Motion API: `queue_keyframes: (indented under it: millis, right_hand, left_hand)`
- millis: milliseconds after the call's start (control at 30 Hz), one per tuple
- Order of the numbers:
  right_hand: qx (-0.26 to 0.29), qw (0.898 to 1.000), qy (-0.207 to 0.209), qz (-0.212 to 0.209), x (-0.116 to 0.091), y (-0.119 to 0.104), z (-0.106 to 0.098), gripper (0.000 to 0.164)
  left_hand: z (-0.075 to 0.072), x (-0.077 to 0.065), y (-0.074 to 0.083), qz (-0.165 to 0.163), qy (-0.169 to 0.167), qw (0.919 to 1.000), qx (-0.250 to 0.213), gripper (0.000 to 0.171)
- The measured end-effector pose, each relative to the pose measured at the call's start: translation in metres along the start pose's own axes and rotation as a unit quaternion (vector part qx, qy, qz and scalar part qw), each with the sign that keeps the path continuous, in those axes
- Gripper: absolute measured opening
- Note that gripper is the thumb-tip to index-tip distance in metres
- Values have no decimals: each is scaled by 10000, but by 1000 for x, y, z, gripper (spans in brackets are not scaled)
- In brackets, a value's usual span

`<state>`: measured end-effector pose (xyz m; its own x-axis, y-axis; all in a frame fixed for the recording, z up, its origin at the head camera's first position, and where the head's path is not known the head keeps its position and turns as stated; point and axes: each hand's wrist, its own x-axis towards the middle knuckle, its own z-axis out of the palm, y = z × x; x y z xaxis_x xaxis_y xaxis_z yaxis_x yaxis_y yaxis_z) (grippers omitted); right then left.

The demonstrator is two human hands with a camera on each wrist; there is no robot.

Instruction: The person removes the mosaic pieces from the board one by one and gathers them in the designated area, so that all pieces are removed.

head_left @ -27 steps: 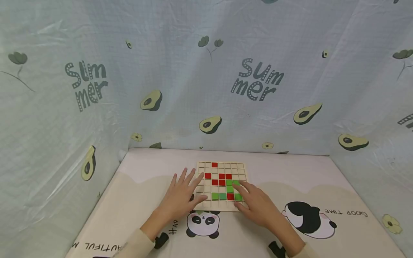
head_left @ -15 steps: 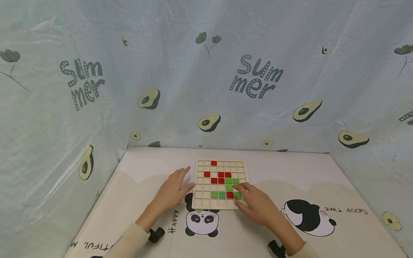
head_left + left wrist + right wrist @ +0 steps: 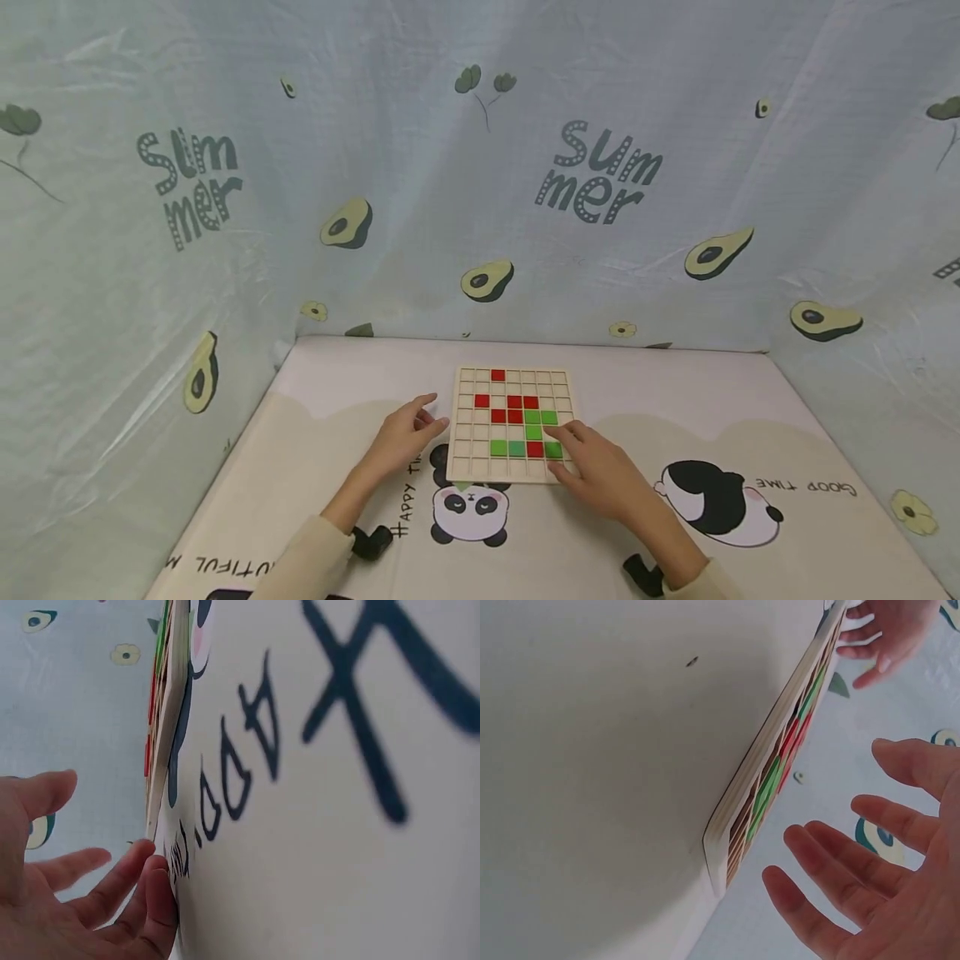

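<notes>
Lying flat on the worktop, a gridded board carries red tiles and green tiles between two hands.
Just beside its left edge, the left hand has loosely bent fingers, holding nothing; the right hand, fingers apart and likewise holding nothing, hangs over its near right corner. Looking nearly square, the board shows neither axis clearly longer, its far side about parallel to the worktop's far edge. The right wrist view reveals a gap between right fingers and board that the head view hides; the left wrist view shows the board edge-on.
</notes>
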<state>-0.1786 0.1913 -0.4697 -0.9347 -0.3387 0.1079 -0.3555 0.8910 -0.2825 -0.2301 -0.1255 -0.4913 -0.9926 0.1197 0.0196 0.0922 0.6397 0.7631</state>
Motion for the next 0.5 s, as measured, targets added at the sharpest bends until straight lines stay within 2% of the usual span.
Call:
queue_keyframes:
  millis: [267, 500]
  right_hand:
    - [85, 9999, 8, -131, 2, -2, 4, 50]
    - [128, 9998, -49, -166, 5, -2, 4, 49]
  left_hand:
    - [6, 1, -1, -9, -195, 9994, -278, 59]
    - [6, 12, -2, 158, -717, 9971, -213, 75]
